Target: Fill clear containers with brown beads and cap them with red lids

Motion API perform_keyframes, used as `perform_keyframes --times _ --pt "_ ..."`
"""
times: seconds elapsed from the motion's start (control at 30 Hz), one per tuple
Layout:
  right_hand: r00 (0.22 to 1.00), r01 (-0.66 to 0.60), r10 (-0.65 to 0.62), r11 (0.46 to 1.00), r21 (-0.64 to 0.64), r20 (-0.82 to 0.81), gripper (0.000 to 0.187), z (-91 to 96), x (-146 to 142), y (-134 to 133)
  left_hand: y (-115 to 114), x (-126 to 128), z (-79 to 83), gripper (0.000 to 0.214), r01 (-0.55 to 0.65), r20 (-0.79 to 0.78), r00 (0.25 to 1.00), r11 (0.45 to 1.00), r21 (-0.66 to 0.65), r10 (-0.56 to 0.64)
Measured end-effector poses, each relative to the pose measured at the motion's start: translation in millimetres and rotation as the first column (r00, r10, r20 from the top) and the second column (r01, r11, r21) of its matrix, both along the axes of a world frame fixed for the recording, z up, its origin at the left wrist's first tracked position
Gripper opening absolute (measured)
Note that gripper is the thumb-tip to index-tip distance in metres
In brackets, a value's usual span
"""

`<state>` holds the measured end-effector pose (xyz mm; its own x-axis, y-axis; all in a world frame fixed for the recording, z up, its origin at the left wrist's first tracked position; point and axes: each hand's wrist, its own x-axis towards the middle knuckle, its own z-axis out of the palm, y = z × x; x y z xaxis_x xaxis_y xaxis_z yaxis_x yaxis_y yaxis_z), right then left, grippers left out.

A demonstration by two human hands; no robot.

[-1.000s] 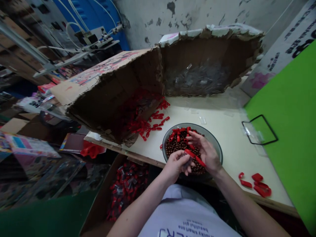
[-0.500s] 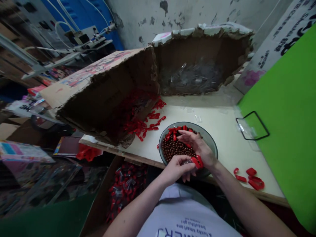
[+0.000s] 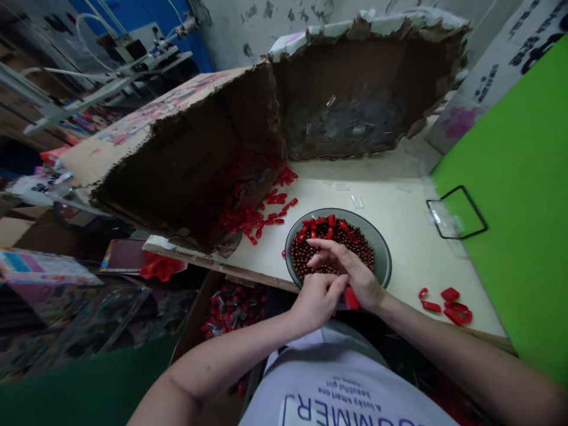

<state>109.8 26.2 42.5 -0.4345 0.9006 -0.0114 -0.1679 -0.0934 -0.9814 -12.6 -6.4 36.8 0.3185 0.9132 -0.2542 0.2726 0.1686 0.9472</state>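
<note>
My left hand (image 3: 316,300) is closed over the near rim of a grey bowl (image 3: 382,263), thumb and forefinger pressed together; what they pinch is hidden. My right hand (image 3: 357,275) meets it there, curled, its forefinger stretched over the bowl. A red plastic piece (image 3: 352,299) shows beneath the right palm, between the hands, seemingly held by its hidden lower fingers. Brown beads (image 3: 364,251) fill much of the bowl. Several small red plastic pieces (image 3: 331,221) lie on the beads toward the far side.
A torn carton (image 3: 177,160) spills red pieces (image 3: 255,222) onto the white table (image 3: 319,183). Behind, another carton (image 3: 377,65) holds clear plastic pieces (image 3: 350,124). Red parts (image 3: 457,310) lie right, by a green panel (image 3: 515,195). Below the edge stands a box of red-and-clear pieces (image 3: 235,310).
My left hand has turned and closed in against the right; red pieces visible between them before are now mostly covered. My right hand has shifted slightly left, uncovering more beads. The view has tilted slightly.
</note>
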Motion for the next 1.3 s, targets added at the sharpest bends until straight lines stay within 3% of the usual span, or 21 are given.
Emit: perform_keyframes --times 0.27,0.37,0.43,0.47,0.57,0.67,0.77,0.87,0.97,1.07,1.13,1.3 --pt "0.972 0.103 -0.136 0.979 -0.173 -0.191 0.054 -4.1 -7.4 0.8 1.0 -0.7 -10.5 0.053 0.014 0.138 0.990 0.987 -0.161 0.009" --pt "0.969 0.200 -0.217 0.970 -0.140 -0.120 0.051 -18.4 4.7 13.9 -1.4 -22.4 -18.6 0.054 -0.206 0.122 0.965 0.958 -0.198 0.233" --pt "0.962 0.239 -0.233 0.971 -0.028 0.140 0.041 -35.4 22.6 25.7 -9.6 -57.0 -31.9 0.053 -0.457 0.038 0.884 0.878 -0.145 0.466" --pt "0.920 0.243 -0.246 0.969 0.047 0.307 0.036 -44.8 33.6 31.7 -16.5 -80.8 -41.7 0.052 -0.575 -0.023 0.817 0.812 -0.101 0.576" --pt "0.670 0.224 -0.347 0.937 0.267 0.656 0.028 -68.3 66.7 47.2 -50.1 -169.5 -82.6 0.049 -0.797 -0.284 0.569 0.603 0.044 0.772" --pt "0.496 0.224 -0.446 0.894 0.387 0.745 0.029 -76.3 91.1 56.4 -97.2 -253.3 -131.9 0.047 -0.836 -0.636 0.384 0.545 0.069 0.669" --pt "0.438 0.272 -0.510 0.860 0.431 0.741 0.031 -72.9 108.0 66.6 -133.5 -296.9 -174.7 0.052 -0.864 -0.808 0.322 0.503 -0.037 0.493" --pt "0.386 0.324 -0.544 0.836 0.442 0.745 0.033 -70.8 123.8 92.2 -135.5 -292.1 -197.1 0.068 -0.828 -0.812 0.334 0.561 -0.009 0.479" --pt "0.311 0.366 -0.514 0.841 0.398 0.800 0.035 -78.5 135.6 139.4 -105.5 -255.9 -195.9 0.070 -0.760 -0.733 0.427 0.649 0.025 0.529" --pt "0.266 0.368 -0.423 0.875 0.314 0.866 0.036 -96.0 135.0 194.2 -67.7 -212.3 -179.0 0.067 -0.710 -0.581 0.530 0.698 0.093 0.617" --pt "0.237 0.366 -0.355 0.895 0.255 0.904 0.036 -110.3 128.1 223.5 -50.0 -188.0 -164.1 0.062 -0.700 -0.449 0.577 0.696 0.158 0.682" --pt "0.223 0.353 -0.238 0.924 0.150 0.945 0.027 -135.3 113.3 254.3 -40.5 -154.6 -130.2 0.056 -0.732 -0.236 0.600 0.644 0.223 0.764"
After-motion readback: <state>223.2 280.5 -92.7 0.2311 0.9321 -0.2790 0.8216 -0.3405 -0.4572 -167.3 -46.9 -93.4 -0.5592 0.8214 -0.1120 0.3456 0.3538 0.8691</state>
